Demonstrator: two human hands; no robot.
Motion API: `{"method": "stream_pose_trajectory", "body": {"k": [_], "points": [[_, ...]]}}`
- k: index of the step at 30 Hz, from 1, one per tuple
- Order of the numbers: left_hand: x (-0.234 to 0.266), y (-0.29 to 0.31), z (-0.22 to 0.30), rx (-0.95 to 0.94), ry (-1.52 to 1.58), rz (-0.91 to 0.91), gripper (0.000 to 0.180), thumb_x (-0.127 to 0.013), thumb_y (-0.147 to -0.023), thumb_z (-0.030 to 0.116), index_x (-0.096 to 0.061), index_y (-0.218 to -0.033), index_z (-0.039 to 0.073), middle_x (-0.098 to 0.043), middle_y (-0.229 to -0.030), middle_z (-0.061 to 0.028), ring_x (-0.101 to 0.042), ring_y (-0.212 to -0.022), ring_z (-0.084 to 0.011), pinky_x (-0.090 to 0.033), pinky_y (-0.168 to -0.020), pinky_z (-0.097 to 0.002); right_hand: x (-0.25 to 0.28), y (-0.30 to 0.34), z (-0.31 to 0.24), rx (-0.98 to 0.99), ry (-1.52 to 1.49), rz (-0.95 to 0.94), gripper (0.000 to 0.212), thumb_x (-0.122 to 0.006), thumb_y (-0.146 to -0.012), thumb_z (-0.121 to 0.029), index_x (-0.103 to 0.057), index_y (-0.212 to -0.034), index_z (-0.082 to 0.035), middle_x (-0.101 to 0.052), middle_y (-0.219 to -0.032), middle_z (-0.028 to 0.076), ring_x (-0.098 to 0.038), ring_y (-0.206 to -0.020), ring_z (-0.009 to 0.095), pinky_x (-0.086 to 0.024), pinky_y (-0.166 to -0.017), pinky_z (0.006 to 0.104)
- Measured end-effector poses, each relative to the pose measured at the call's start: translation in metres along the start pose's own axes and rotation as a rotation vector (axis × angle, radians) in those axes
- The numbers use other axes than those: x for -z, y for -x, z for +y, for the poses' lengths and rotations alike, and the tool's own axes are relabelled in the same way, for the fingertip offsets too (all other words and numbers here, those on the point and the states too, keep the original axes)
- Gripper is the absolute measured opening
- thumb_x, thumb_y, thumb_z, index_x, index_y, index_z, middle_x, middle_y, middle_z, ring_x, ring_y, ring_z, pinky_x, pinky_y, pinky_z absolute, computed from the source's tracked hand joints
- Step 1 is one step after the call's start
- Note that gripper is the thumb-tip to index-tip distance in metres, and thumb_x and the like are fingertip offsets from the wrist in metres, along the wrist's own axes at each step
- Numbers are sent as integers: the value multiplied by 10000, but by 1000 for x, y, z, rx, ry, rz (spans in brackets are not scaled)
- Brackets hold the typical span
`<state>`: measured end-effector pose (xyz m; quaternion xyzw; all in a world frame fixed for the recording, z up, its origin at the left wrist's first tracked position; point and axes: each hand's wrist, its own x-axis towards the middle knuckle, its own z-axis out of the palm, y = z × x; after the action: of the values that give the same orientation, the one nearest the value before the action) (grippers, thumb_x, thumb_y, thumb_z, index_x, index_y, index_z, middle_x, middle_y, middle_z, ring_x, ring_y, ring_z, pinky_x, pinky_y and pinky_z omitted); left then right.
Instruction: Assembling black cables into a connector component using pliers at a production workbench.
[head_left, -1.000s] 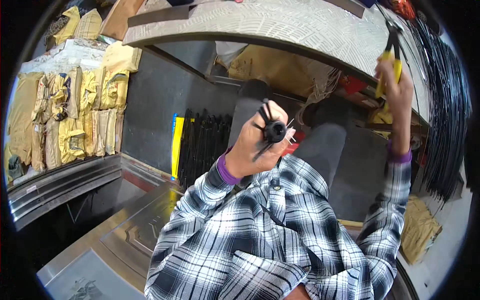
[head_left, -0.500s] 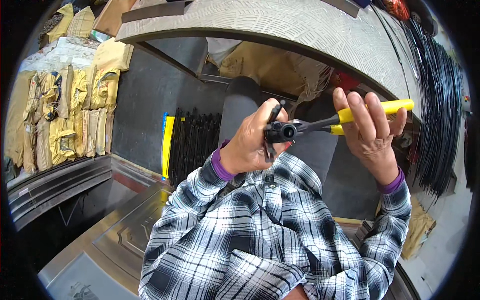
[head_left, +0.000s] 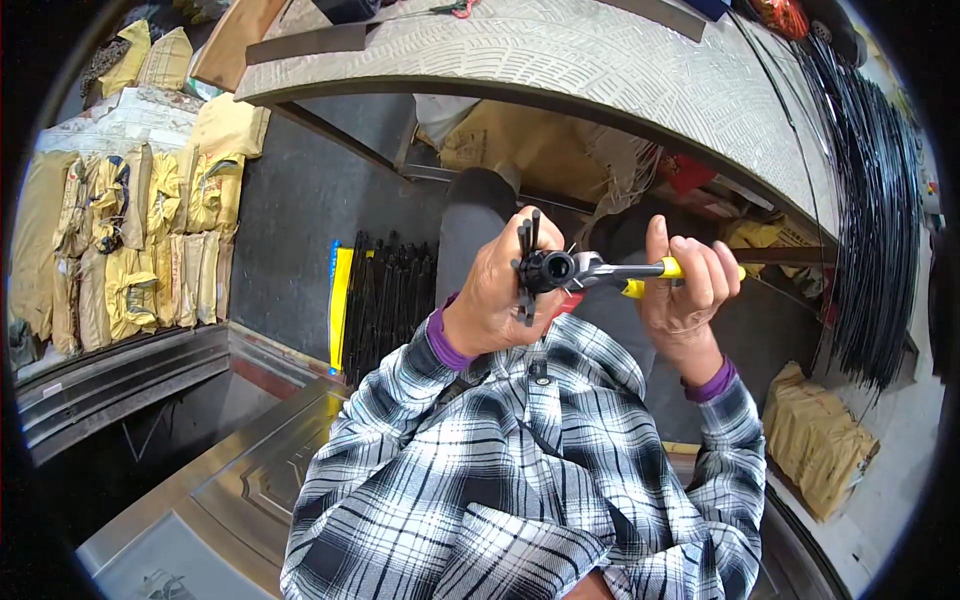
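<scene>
My left hand (head_left: 497,285) is closed around a black part with a round hollow end (head_left: 550,268) that faces up, and thin dark prongs stick out beside it. Across from it, my right hand (head_left: 690,290) wraps its fingers around the yellow handles of a pair of pliers (head_left: 625,271). The pliers' metal jaws meet the side of the black part near its round end; what exactly they bite on is too small to make out. Both hands are in front of my chest, above my lap.
A textured table (head_left: 560,45) curves across the far side, with red-handled scissors (head_left: 458,9) on it. Long black rods (head_left: 870,220) hang at the right. Dark rods (head_left: 388,295) stand beside my left leg. Wrapped tan packages (head_left: 140,240) are stacked far left; a paper sack (head_left: 815,440) lies right.
My right hand has moved left and its fingers have closed around the pliers' handles, which have come nearer together. The black part in my left hand has turned a little and shifted slightly left.
</scene>
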<state>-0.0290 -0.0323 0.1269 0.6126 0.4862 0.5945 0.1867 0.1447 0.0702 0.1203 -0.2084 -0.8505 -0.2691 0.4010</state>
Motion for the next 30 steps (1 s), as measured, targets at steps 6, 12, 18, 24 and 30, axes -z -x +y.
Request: {"method": "stream_pose_trajectory", "body": {"k": [6, 12, 18, 24, 30], "points": [[4, 1, 7, -79, -74, -28, 514, -674, -704, 41, -388, -1128, -10, -527, -811, -125, -582, -707, -241, -464, -618, -314, 40, -59, 62, 320, -542, -658, 334, -643, -626, -47, -543, -944, -73, -516, -982, 90, -543, -858, 244, -462, -711, 367], [9, -16, 23, 138, 315, -485, 560, -821, -559, 199, -589, -1022, -16, -640, -816, -92, -624, -696, -146, -489, -629, -248, 37, -40, 83, -623, -2018, -2000, 357, -609, -818, -57, -376, -1079, 15, -635, -783, 153, -651, -621, 241, -527, -536, 301], [2, 2, 12, 18, 250, -357, 563, -816, -544, 311, -614, -945, -30, -654, -891, -135, -657, -766, -220, -514, -673, -289, 72, -38, 59, -192, -1218, -1117, 689, -797, -612, -167, -413, -1170, -40, -534, -982, 129, -562, -915, 282, -491, -694, 342], [5, -4, 21, 212, 421, -607, 547, -822, -537, 247, -621, -970, -22, -655, -865, -135, -643, -723, -213, -501, -628, -283, 69, -16, 70, -385, -1924, -1715, 415, -567, -835, -73, -370, -1196, -15, -631, -813, 120, -651, -654, 257, -524, -575, 299], [8, -3, 14, 84, 294, -469, 475, -807, -599, 181, -607, -1005, 37, -642, -939, -105, -634, -754, -223, -497, -666, -286, 74, -36, 61, -1, -1170, -910, 746, -758, -640, -166, -355, -1252, -27, -549, -934, 150, -557, -603, 289, -481, -589, 331]]}}
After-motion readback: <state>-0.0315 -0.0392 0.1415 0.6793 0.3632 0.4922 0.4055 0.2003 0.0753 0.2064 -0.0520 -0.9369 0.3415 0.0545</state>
